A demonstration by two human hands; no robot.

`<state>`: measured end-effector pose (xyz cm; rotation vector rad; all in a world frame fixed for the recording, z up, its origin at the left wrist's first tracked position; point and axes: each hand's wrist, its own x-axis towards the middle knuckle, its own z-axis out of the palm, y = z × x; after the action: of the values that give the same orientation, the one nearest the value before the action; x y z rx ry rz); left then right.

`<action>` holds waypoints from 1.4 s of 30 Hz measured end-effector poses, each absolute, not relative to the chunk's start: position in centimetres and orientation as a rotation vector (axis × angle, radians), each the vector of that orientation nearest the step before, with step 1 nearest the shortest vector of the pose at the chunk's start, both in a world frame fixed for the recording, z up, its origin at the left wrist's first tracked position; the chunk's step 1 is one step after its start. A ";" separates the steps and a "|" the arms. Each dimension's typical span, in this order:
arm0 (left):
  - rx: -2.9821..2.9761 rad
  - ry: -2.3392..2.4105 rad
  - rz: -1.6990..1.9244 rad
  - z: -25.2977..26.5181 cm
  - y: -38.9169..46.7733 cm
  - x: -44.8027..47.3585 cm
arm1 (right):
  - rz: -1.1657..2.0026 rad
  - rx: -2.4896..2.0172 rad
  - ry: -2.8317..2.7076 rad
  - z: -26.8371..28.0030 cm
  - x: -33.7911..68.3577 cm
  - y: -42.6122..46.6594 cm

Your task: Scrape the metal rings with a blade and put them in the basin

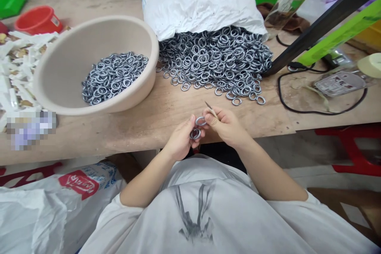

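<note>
At a cluttered wooden worktop (154, 119), the left hand (180, 141) and right hand (226, 125) pinch stiff, light metal rings (198, 127) by their rims; the pile (217, 59) lies at twelve o'clock, the bowl (68, 75) at ten.

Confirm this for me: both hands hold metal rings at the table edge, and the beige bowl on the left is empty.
Not quite. In the head view the beige bowl holds a heap of metal rings, so it is not empty. The rest stands: the left hand and right hand hold rings at the table edge.
</note>
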<state>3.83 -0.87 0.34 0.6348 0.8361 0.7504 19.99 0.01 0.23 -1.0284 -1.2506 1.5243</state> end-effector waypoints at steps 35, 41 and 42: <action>0.672 0.833 0.964 0.3 -1.2 4.3 | 0.565 -1.120 -1.937 0.9 19.3 -2.4; 0.649 0.825 0.919 0.4 -1.3 4.4 | 0.611 -1.127 -1.938 1.0 19.3 -2.7; 0.652 0.817 0.911 0.4 -1.3 4.4 | 0.640 -1.132 -1.938 1.0 19.2 -2.8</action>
<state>4.42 -1.27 0.39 0.6517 0.8171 0.9112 19.20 -2.79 0.96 -1.1323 -1.9379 0.6396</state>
